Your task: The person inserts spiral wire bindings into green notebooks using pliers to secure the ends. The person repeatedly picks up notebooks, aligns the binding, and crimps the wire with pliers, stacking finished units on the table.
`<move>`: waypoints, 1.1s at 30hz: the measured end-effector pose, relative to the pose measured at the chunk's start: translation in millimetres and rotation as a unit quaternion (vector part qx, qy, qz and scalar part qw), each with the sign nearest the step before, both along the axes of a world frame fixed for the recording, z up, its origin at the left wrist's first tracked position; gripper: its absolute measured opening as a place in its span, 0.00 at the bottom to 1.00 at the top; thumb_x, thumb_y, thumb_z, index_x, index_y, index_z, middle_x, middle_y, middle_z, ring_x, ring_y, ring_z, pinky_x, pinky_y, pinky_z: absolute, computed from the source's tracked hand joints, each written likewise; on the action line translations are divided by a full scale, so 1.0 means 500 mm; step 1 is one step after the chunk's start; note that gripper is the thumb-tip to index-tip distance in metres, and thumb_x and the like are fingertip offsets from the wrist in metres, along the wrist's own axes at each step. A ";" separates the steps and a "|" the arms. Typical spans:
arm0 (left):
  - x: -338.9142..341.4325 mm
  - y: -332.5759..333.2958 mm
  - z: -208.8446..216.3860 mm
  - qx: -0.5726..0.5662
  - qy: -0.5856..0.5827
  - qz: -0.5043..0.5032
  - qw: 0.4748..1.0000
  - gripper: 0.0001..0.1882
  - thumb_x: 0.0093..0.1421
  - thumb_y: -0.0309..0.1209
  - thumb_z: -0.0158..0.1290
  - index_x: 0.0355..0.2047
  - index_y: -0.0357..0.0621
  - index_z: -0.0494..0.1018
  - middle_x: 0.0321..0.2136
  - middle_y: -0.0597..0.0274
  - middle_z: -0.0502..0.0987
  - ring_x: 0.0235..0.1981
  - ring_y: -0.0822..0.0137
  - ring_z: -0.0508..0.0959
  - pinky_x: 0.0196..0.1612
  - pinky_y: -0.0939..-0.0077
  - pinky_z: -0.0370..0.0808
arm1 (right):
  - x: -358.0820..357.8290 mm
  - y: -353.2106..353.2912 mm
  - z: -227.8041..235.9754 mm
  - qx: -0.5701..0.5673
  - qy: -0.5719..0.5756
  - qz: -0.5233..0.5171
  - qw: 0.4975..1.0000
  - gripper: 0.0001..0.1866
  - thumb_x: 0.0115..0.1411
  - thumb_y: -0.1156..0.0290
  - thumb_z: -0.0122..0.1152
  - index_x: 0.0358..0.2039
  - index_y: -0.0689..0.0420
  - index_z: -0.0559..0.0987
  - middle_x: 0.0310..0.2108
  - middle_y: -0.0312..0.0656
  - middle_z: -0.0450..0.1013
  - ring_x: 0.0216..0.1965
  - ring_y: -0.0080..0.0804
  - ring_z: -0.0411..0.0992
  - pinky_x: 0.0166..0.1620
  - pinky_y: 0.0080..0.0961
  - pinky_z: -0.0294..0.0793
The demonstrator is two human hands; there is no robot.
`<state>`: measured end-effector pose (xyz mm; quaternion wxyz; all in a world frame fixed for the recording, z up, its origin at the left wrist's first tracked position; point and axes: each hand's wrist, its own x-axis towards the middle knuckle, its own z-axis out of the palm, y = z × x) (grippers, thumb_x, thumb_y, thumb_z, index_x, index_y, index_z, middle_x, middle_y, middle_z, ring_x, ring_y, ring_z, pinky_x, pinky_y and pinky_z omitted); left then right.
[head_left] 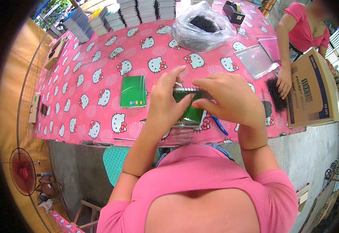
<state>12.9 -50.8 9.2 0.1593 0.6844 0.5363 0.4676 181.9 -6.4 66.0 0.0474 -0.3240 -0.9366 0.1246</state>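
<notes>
- Pink shirt (192, 167), nearer than the green notebook (192, 113).
- Notebook's coil (187, 89) faces away, running crosswise; long axis unclear.
- Left hand (164, 95), right hand (233, 97) at notebook: fingers bent, grip unclear.

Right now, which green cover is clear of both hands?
The left green cover, lying flat on the pink tablecloth. The other green cover is between the left hand and the right hand, a coil along its far edge.

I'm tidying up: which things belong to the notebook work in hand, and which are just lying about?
Likely job:
- green notebook between left hand and right hand
- second green notebook
- bagged black coils

Apparently lying about:
- tape dispenser
- fan
</notes>
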 end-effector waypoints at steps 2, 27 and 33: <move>-0.001 -0.006 0.001 -0.001 -0.008 -0.012 1.000 0.34 0.41 0.20 0.62 0.53 0.45 0.68 0.37 0.55 0.72 0.36 0.61 0.75 0.39 0.67 0.72 | -0.002 -0.003 -0.006 -0.014 -0.012 0.002 1.000 0.18 0.48 0.60 0.66 0.36 0.59 0.77 0.29 0.47 0.75 0.35 0.48 0.75 0.37 0.42 0.72; -0.048 -0.046 -0.098 -0.060 -0.358 0.008 0.932 0.17 0.55 0.14 0.56 0.46 0.31 0.75 0.38 0.55 0.80 0.38 0.73 0.79 0.42 0.81 0.77 | -0.051 0.015 0.004 -0.031 -0.008 0.044 0.999 0.22 0.47 0.56 0.67 0.34 0.61 0.76 0.30 0.50 0.75 0.36 0.50 0.74 0.38 0.41 0.73; -0.044 -0.042 -0.091 -0.070 -0.311 0.019 0.947 0.16 0.55 0.14 0.57 0.45 0.32 0.76 0.37 0.55 0.80 0.39 0.72 0.79 0.44 0.81 0.76 | -0.056 0.010 -0.041 0.000 0.048 0.031 0.998 0.15 0.50 0.62 0.67 0.29 0.61 0.77 0.32 0.50 0.76 0.34 0.48 0.75 0.35 0.41 0.73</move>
